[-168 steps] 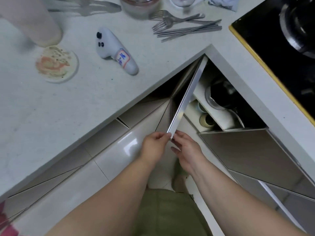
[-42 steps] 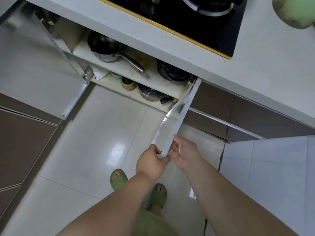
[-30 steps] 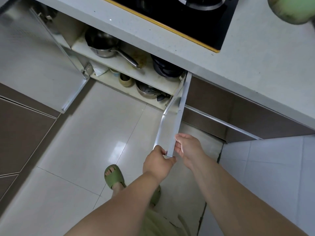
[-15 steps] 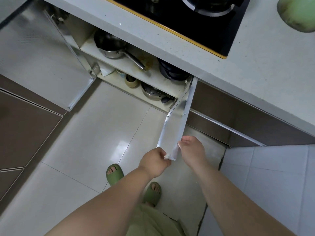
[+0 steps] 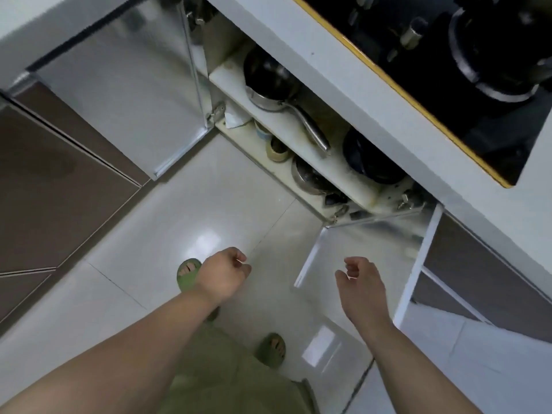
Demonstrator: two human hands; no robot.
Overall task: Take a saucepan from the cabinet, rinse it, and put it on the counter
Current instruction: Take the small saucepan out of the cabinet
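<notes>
A steel saucepan (image 5: 270,85) with a long handle lies on the upper shelf of the open cabinet (image 5: 236,85) under the stove. Both cabinet doors stand wide open, the left door (image 5: 125,94) and the right door (image 5: 373,255). My left hand (image 5: 224,273) hovers over the floor in front of the cabinet, fingers loosely curled and holding nothing. My right hand (image 5: 358,282) hangs in front of the right door, fingers curled loosely, also holding nothing. Neither hand touches the saucepan.
A dark pan (image 5: 370,162) sits on the upper shelf right of the saucepan. On the lower shelf are a steel pot (image 5: 307,177) and small cups (image 5: 276,147). The black stove (image 5: 448,70) is set in the white counter (image 5: 337,64). My feet in green slippers stand on the tile floor.
Both hands have let go of the right cabinet door, which has swung fully open to the right. The hands have moved apart.
</notes>
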